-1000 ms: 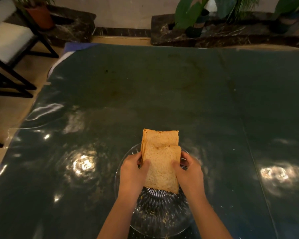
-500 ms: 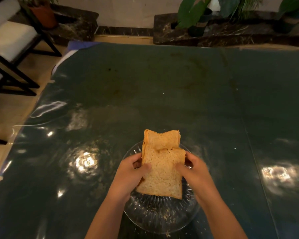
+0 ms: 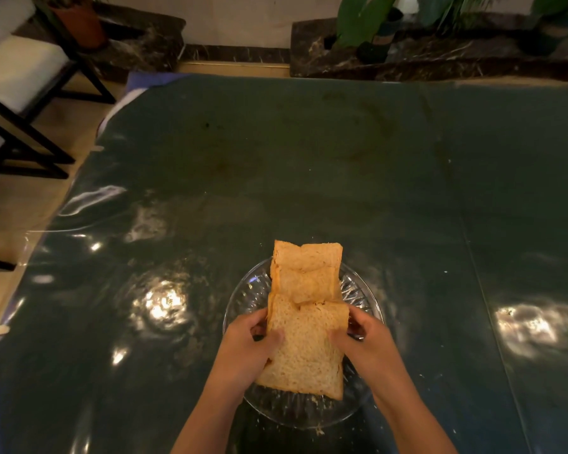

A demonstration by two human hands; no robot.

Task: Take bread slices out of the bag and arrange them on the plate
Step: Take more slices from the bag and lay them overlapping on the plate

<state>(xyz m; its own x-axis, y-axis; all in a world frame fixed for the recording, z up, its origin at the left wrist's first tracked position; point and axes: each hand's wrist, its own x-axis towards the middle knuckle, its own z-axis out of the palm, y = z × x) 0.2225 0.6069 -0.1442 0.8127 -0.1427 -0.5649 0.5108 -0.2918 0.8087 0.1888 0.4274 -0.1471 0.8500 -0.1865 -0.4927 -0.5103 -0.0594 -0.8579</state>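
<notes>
Two hands [image 3: 304, 347] grip three overlapping bread slices [image 3: 305, 309] over one glass plate [image 3: 243, 299].

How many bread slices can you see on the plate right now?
3 visible, overlapping in a row across the glass plate: far slice, middle slice, near slice held by left hand and right hand. More may hide underneath.

1. You have three bread slices [image 3: 304, 348] showing, overlapped in a row.
2. You have one clear glass plate [image 3: 358, 288] under them.
3. You have two hands on the nearest slice: left hand [image 3: 246, 347] and right hand [image 3: 366, 339].
4. You see one dark green table [image 3: 309, 165].
5. You see one terracotta pot [image 3: 81, 24] far left.
</notes>
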